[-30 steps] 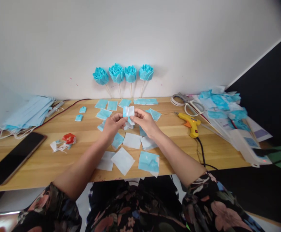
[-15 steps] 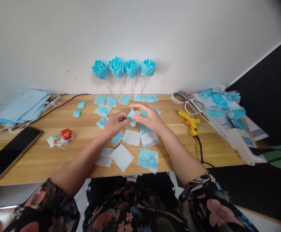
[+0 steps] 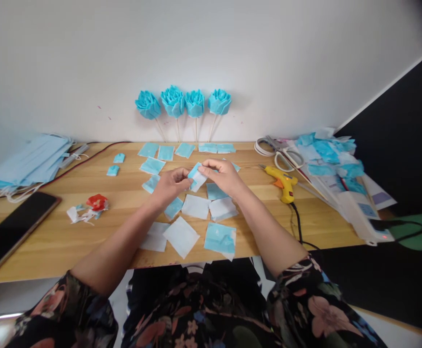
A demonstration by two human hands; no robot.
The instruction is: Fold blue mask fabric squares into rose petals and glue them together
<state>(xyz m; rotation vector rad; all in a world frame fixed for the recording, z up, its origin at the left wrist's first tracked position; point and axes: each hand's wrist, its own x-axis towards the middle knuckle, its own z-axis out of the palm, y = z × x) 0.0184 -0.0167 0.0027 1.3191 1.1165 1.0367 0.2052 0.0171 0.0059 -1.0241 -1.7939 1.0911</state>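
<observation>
Between my hands, above the middle of the table, is a small blue-and-white fabric piece (image 3: 197,178), partly folded over. My left hand (image 3: 174,184) pinches its left edge between thumb and fingers. At its upper right, my right hand (image 3: 222,175) grips it with thumb and forefinger. Around and below lie several cut fabric squares, some blue side up like the near right square (image 3: 218,237), some white side up like the near middle square (image 3: 181,236). Two small folded blue pieces (image 3: 112,170) rest to the left.
Several blue fabric flowers (image 3: 173,101) on sticks lean against the wall. At right are a yellow glue gun (image 3: 285,183), scissors (image 3: 286,158), tape roll (image 3: 263,147), fabric scraps (image 3: 327,150) and a power strip (image 3: 365,220). Face masks (image 3: 33,159), a phone (image 3: 15,232) and a red wrapper (image 3: 96,202) are left.
The piece in my hands now shows more of its flat white and blue faces. My right fingers have come down from above it and closed on its upper edge. The view has shifted slightly.
</observation>
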